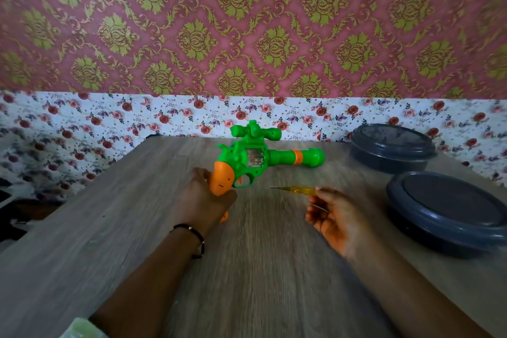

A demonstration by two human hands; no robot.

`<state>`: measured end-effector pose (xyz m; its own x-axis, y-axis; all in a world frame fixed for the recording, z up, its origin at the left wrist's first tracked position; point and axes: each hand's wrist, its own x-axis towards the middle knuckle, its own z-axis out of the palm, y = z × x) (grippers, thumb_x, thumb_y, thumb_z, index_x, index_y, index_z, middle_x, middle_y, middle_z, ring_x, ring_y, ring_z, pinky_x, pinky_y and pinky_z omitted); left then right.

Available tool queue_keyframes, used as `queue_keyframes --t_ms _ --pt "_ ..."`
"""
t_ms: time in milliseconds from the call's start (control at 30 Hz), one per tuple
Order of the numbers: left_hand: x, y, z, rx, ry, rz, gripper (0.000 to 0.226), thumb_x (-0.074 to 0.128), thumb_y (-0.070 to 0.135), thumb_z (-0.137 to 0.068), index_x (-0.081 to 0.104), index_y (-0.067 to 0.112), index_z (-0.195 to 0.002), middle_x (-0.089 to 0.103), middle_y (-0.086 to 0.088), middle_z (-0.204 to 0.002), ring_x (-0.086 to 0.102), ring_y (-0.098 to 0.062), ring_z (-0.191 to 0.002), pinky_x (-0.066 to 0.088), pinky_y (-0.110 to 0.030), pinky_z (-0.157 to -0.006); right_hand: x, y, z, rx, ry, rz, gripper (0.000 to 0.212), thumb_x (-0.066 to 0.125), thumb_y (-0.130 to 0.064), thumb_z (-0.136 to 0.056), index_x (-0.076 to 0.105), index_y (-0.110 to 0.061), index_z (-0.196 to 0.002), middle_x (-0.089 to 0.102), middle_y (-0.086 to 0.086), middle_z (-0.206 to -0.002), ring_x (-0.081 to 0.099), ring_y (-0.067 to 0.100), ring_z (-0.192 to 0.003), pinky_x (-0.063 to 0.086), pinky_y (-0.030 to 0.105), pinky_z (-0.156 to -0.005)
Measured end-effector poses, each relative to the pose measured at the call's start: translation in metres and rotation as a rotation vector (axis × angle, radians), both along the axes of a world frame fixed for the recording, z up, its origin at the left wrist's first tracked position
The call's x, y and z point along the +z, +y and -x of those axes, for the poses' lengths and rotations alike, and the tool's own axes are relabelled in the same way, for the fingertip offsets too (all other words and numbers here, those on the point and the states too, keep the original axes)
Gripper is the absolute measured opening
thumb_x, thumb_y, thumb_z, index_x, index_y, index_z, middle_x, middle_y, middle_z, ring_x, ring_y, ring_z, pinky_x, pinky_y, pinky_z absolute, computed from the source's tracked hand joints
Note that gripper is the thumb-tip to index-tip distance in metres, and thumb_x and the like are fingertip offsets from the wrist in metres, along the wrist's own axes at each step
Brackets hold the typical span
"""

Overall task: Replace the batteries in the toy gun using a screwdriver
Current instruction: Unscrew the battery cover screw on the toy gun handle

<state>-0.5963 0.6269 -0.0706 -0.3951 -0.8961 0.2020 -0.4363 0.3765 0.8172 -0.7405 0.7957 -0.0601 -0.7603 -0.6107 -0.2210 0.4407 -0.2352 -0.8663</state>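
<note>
A green toy gun with an orange grip, an orange band on the barrel and a scope on top lies on its side on the wooden table, barrel pointing right. My left hand is closed around the orange grip. A small screwdriver with a clear yellow handle and a thin metal tip pointing left is held at its handle end by the fingertips of my right hand, just right of the gun's trigger. The frame is motion-blurred.
Two dark grey round lidded containers stand at the right: one at the back, one nearer. A floral-papered wall rises right behind the table's far edge. The table's left edge runs diagonally.
</note>
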Motion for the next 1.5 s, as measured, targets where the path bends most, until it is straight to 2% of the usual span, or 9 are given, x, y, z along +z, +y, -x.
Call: queue_keyframes --t_ms 200,333,533,633,900,1100,1200,1300,1500 --pt "-0.010 -0.007 0.004 -0.176 0.278 -0.160 0.047 0.059 0.069 -0.078 0.062 0.027 -0.101 0.074 -0.007 -0.089 0.072 -0.027 -0.081 0.058 -0.052 -0.080 0.000 -0.002 -0.013 -0.016 0.285 0.060 0.015 0.050 -0.008 -0.092 0.062 -0.010 -0.082 0.052 0.008 -0.065 0.051 0.016 -0.053 0.047 0.027 -0.044" --pt "-0.009 -0.006 0.009 -0.285 0.454 -0.473 0.067 0.041 0.071 -0.087 0.063 0.016 -0.119 0.073 -0.013 -0.095 0.068 -0.027 -0.085 0.054 -0.044 -0.085 0.005 0.000 -0.030 0.044 0.465 0.145 0.016 0.049 -0.005 -0.092 0.064 -0.002 -0.094 0.057 0.009 -0.065 0.056 0.018 -0.057 0.051 0.028 -0.050" --pt "-0.012 -0.010 0.011 -0.353 0.480 -0.524 0.058 0.008 0.059 -0.098 0.058 0.030 -0.107 0.071 -0.006 -0.095 0.066 -0.016 -0.082 0.052 -0.030 -0.069 0.005 0.000 -0.042 0.086 0.695 0.179 0.015 0.050 -0.003 -0.090 0.063 -0.007 -0.095 0.065 0.005 -0.066 0.063 0.018 -0.063 0.055 0.028 -0.059" --pt "-0.011 -0.007 0.012 -0.354 0.511 -0.530 0.067 0.006 0.066 -0.091 0.054 0.031 -0.122 0.069 -0.010 -0.115 0.067 -0.023 -0.097 0.053 -0.030 -0.070 0.003 -0.001 -0.047 0.074 0.741 0.174 0.016 0.052 -0.001 -0.089 0.063 -0.011 -0.094 0.066 0.004 -0.067 0.065 0.017 -0.065 0.057 0.028 -0.061" --pt "-0.008 0.000 0.014 -0.319 0.529 -0.514 0.061 0.006 0.062 -0.096 0.048 0.037 -0.132 0.069 0.000 -0.108 0.065 -0.020 -0.104 0.050 -0.039 -0.093 -0.004 -0.003 -0.050 0.023 0.935 0.122 0.019 0.055 -0.006 -0.087 0.063 -0.022 -0.093 0.067 0.001 -0.077 0.067 0.014 -0.070 0.057 0.026 -0.066" --pt "-0.008 -0.004 0.015 -0.290 0.507 -0.543 0.068 0.008 0.061 -0.097 0.045 0.029 -0.144 0.067 0.003 -0.099 0.063 -0.016 -0.096 0.048 -0.029 -0.075 -0.005 -0.003 -0.048 -0.010 0.972 0.088 0.015 0.055 -0.010 -0.088 0.062 -0.022 -0.094 0.067 0.002 -0.078 0.067 0.014 -0.070 0.058 0.030 -0.067" --pt "-0.007 -0.003 0.013 -0.295 0.477 -0.539 0.068 0.008 0.061 -0.097 0.041 0.029 -0.146 0.065 -0.004 -0.113 0.062 -0.022 -0.107 0.048 -0.037 -0.086 -0.005 -0.002 -0.047 -0.002 0.997 0.070 0.014 0.056 -0.010 -0.088 0.062 -0.022 -0.094 0.067 0.002 -0.079 0.067 0.013 -0.070 0.058 0.030 -0.068" --pt "-0.006 -0.001 0.012 -0.294 0.476 -0.526 0.069 0.007 0.062 -0.096 0.043 0.029 -0.145 0.066 -0.004 -0.114 0.060 -0.025 -0.114 0.046 -0.043 -0.099 -0.006 0.000 -0.049 0.007 1.133 0.031 0.006 0.053 -0.028 -0.092 0.058 -0.028 -0.096 0.064 0.004 -0.078 0.064 0.014 -0.064 0.057 0.033 -0.062" --pt "-0.006 0.005 0.012 -0.285 0.474 -0.473 0.077 0.007 0.068 -0.089 0.043 0.030 -0.145 0.064 -0.008 -0.128 0.060 -0.026 -0.119 0.041 -0.050 -0.109 -0.007 0.001 -0.048 -0.105 1.462 -0.223 0.054 0.020 -0.068 -0.088 0.048 -0.022 -0.084 0.057 0.004 -0.055 0.054 0.013 -0.045 0.047 0.043 -0.045"
